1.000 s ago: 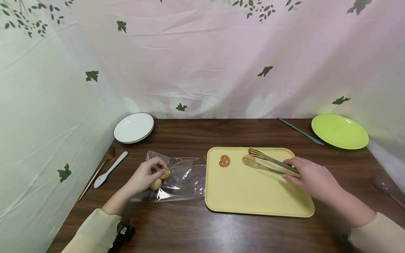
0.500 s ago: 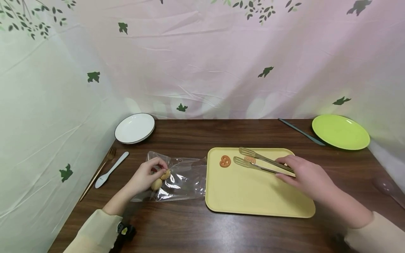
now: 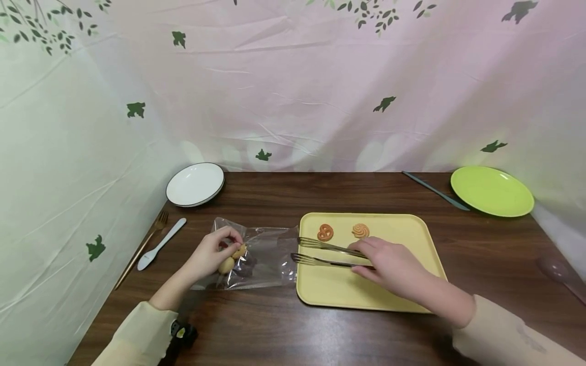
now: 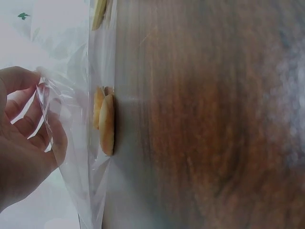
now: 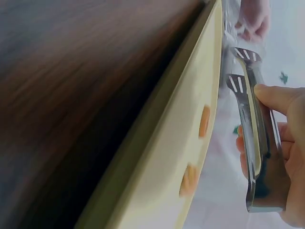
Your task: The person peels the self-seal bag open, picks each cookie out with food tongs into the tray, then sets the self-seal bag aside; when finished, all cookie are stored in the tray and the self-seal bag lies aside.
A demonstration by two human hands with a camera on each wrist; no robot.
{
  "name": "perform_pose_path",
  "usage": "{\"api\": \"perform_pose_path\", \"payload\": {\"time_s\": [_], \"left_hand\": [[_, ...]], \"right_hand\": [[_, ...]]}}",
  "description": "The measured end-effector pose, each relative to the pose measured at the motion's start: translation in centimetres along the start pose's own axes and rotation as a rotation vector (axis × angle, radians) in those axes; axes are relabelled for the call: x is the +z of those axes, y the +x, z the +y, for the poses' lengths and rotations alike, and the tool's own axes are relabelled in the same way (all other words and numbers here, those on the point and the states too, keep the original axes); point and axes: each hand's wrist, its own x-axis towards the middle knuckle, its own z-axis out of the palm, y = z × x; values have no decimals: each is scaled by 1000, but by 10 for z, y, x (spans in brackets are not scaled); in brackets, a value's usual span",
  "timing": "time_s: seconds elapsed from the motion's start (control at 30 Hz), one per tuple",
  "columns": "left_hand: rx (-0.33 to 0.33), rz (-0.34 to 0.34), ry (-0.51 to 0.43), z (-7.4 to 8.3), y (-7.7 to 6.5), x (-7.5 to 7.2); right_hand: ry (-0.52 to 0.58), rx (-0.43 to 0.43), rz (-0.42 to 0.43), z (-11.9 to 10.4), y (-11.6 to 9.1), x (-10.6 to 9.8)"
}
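My left hand (image 3: 215,254) pinches the edge of a clear plastic bag (image 3: 270,259) lying left of the tray; the left wrist view shows its film lifted between thumb and fingers. Several pale cookies (image 4: 107,124) lie in the bag. My right hand (image 3: 389,262) grips metal tongs (image 5: 259,143) with slotted tips, held above the yellow tray (image 3: 366,295). The tong arms are spread with nothing between them, and their tips overlap the tray's left edge and the bag's end. On the tray sit a pretzel-shaped cookie (image 3: 325,233) and a swirl cookie (image 3: 360,231).
A white plate (image 3: 194,184) stands at the back left, with a copper-coloured fork (image 3: 142,249) and a white spoon (image 3: 160,245) in front of it. At the back right are a green plate (image 3: 492,190) and a dark knife (image 3: 435,190). A brownish spoon (image 3: 554,268) lies far right.
My right hand has carried the tongs left and toward me, from over the swirl cookie to the tray's left edge. The swirl cookie stays on the tray. My left hand holds still.
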Motion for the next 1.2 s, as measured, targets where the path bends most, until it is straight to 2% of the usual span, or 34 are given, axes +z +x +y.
{"api": "perform_pose_path", "payload": {"time_s": [0.47, 0.73, 1.2], "left_hand": [[28, -5, 12, -2, 2, 2], [25, -1, 8, -1, 3, 1], [50, 49, -7, 1, 5, 5]], "right_hand": [[-33, -98, -91, -39, 56, 27], [-5, -77, -126, -55, 84, 40], [-15, -101, -84, -73, 104, 60]]}}
